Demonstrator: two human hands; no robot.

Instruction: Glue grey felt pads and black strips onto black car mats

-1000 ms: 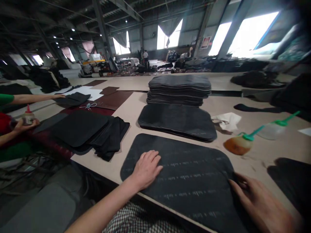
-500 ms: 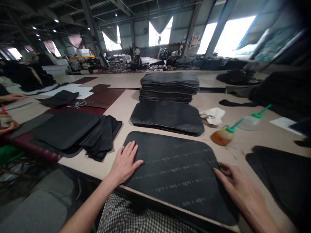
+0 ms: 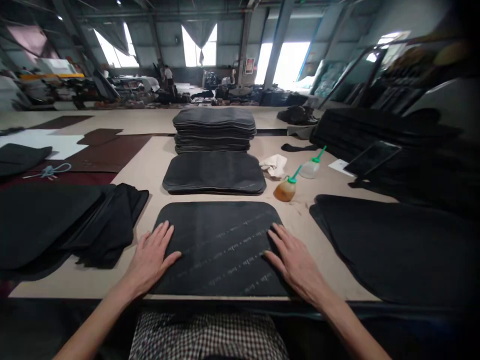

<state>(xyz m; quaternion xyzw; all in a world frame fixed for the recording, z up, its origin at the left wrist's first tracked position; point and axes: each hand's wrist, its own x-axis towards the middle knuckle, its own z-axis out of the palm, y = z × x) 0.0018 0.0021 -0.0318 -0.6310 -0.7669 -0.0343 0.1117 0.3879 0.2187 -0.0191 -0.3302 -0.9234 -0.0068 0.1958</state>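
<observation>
A black mat [image 3: 221, 247] is laid flat at the near edge of the surface [image 3: 150, 172], and it is kept flat and from sliding by the left hand [image 3: 152, 257] and right hand [image 3: 296, 260]. The fingers are spread wide and nothing is gripped. More mats are kept close behind in a tall pile [image 3: 213, 129], and a glue bottle [image 3: 287, 189] is lying near the right hand.

Tall stack of dark grey rounded pads [image 3: 214, 129] at the far middle of the tan surface [image 3: 157, 160]; lower, flatter pile of the same pads [image 3: 214, 172] just in front. Crumpled white cloth [image 3: 275, 164] right of that pile. Amber squeeze bottle with green nozzle [image 3: 287, 188] near a clear squeeze bottle with green nozzle [image 3: 312, 166]. Folded black fabric heap [image 3: 63, 222] left, large black sheet [image 3: 397, 245] right. Brown leather pieces [image 3: 108, 152] far left.
</observation>
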